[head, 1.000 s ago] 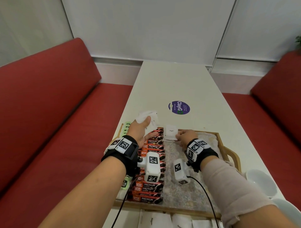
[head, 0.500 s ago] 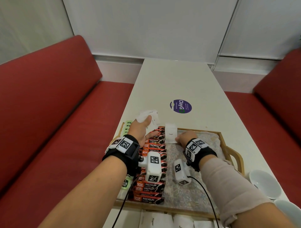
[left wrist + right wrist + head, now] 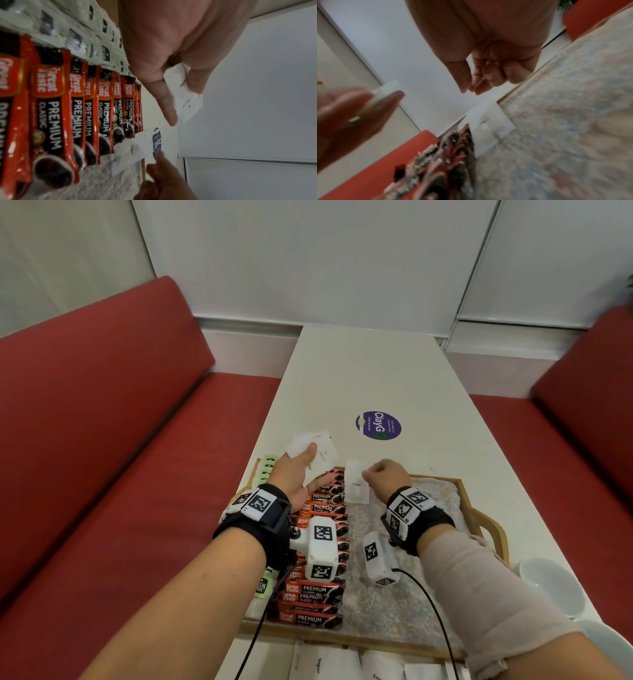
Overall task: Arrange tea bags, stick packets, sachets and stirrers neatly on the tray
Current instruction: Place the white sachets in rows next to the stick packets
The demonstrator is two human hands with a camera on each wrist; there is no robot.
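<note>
My left hand (image 3: 303,460) hovers over the tray's far left corner. Its thumb and fingers pinch a small stack of white sugar sachets (image 3: 310,445), also clear in the left wrist view (image 3: 186,94). One sugar sachet (image 3: 357,482) lies flat at the far end of the wooden tray (image 3: 486,518), beside the row of red coffee stick packets (image 3: 322,539). My right hand (image 3: 373,474) sits just right of that sachet, fingers curled; the right wrist view shows the right hand (image 3: 488,70) holding nothing, above the sachet (image 3: 488,121).
Green packets (image 3: 268,465) line the tray's left side. More white sugar sachets (image 3: 329,666) lie on the table before the tray. Two white bowls (image 3: 548,583) stand at the right. A purple sticker (image 3: 378,425) marks the table beyond; red benches flank it.
My right hand has come off the lone sachet and curled a little above it. The sachet stays where it lay. My left hand has barely moved with its stack.
</note>
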